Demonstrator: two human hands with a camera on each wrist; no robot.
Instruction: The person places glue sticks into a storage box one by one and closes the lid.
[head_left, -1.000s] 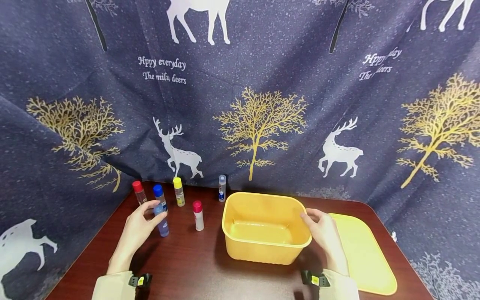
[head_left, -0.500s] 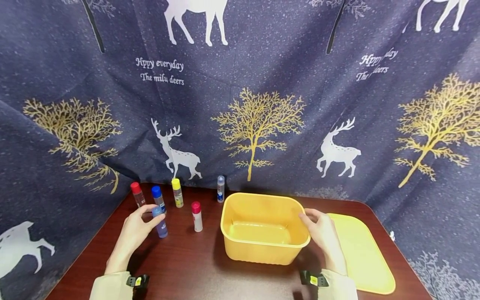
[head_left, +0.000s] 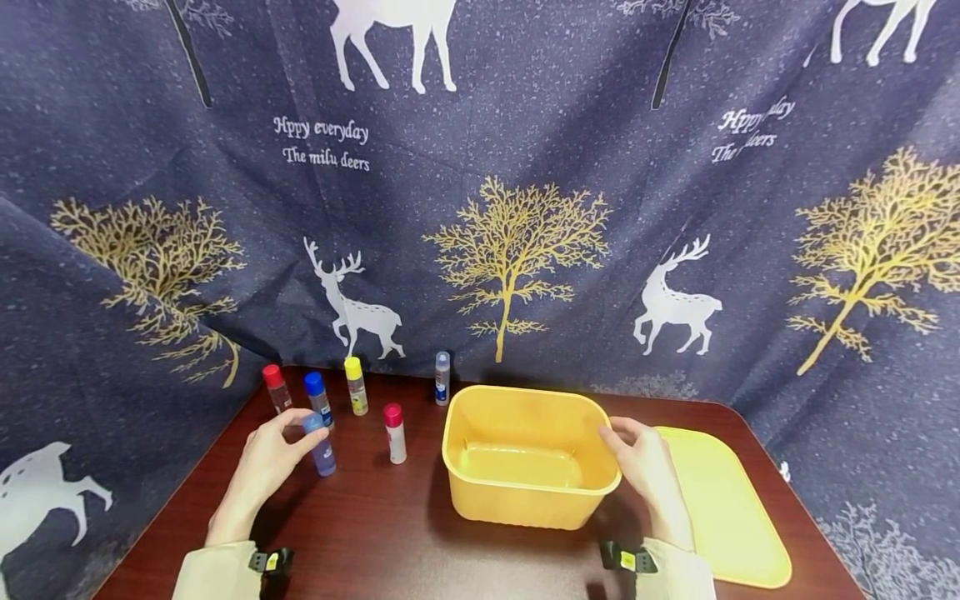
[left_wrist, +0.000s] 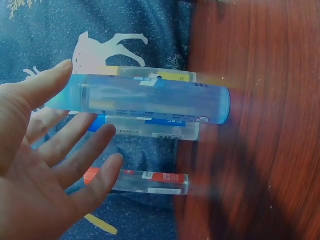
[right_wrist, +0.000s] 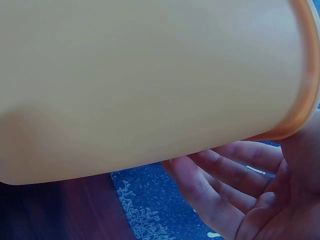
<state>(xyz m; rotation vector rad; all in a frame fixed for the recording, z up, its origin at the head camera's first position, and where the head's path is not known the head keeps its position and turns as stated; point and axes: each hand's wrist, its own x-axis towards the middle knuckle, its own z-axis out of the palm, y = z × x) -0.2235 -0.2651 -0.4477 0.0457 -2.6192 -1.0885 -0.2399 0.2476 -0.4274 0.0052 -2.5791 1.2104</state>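
Note:
At the left of the head view my left hand [head_left: 262, 460] pinches the cap of a translucent blue glue bottle [head_left: 324, 457] between thumb and fingers. The bottle is upright. In the left wrist view the thumb lies along the cap of this bottle [left_wrist: 160, 97], while the other fingers are spread beside it. My right hand [head_left: 647, 468] holds the right end of a yellow plastic box [head_left: 517, 505] by its rim. Seen from the right wrist, the fingers [right_wrist: 200, 192] are outside the box wall [right_wrist: 150, 90]. Inside, the box is bare.
Near the left hand stand bottles with a red cap [head_left: 277, 390], a blue cap [head_left: 319, 400] and a yellow cap [head_left: 356, 388]. A white red-capped bottle [head_left: 395, 435] and a clear-capped one [head_left: 442, 380] stand left of the box. A yellow lid [head_left: 735, 512] lies at right.

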